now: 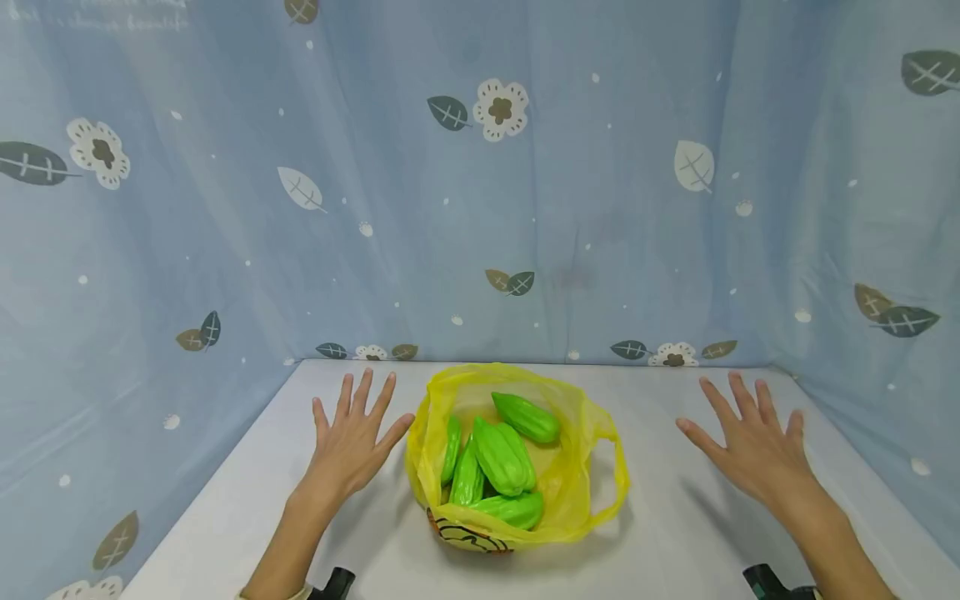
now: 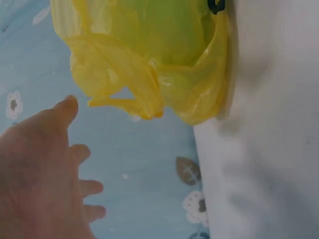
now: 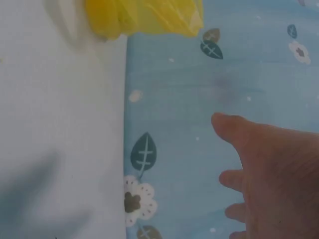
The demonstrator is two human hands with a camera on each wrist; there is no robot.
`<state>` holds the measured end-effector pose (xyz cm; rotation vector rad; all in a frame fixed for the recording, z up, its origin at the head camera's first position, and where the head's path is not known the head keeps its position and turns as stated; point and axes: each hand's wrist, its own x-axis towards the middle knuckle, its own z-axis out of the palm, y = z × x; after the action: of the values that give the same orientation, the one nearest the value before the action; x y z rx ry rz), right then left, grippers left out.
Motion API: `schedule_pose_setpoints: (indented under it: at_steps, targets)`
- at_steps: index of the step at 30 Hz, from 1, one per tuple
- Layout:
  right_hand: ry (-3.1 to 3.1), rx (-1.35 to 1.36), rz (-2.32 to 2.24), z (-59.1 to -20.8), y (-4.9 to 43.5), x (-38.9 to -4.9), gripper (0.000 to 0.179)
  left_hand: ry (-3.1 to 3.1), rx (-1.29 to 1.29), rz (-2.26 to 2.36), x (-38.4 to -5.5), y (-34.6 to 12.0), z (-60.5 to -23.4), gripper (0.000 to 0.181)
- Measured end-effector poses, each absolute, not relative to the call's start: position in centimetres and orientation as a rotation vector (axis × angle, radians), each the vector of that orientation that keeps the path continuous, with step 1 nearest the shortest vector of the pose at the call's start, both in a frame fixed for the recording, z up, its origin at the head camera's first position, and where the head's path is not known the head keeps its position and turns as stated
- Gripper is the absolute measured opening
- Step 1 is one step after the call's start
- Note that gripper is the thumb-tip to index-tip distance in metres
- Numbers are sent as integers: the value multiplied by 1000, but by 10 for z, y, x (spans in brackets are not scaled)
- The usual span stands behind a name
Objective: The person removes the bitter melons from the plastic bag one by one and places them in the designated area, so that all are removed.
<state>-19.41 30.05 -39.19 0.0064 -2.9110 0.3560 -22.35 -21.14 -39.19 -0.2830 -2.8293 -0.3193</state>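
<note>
Left hand (image 1: 351, 446) flanks yellow bag (image 1: 567, 500), longest crosswise (handle (image 1: 622, 479) pointing right).

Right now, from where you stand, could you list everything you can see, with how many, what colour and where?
Vegetables: at least five (overlap hides the exact count), bright green, inside the bag
Bag: one, yellow with black print, on the table between the hands, mouth open
Handle: one clear loop in the head view, yellow, on the bag's right side
Table: one, white, under the bag
Curtain: count unclear, blue with leaves and flowers, behind and on both sides
Writing: one patch, white, curtain's top left
Wrist devices: two, black, one near each forearm
Left hand: one, bare, left of the bag
Right hand: one, bare, right of the bag
</note>
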Motion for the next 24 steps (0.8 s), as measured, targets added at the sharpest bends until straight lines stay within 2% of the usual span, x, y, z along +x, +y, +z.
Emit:
schedule_pose_setpoints:
  at_steps: [7, 16, 24]
  targets:
    - [-2891, 34, 385, -384, 288, -193, 88, -2801, -324, -454, -214, -207, -394, 70]
    - [-2848, 95, 513, -363, 255, -191, 83, -2664, -348, -896, -201, -192, -404, 61]
    - [-2766, 207, 621, -353, 222, -190, 67, -2558, -254, -1415, -195, -182, -405, 54]
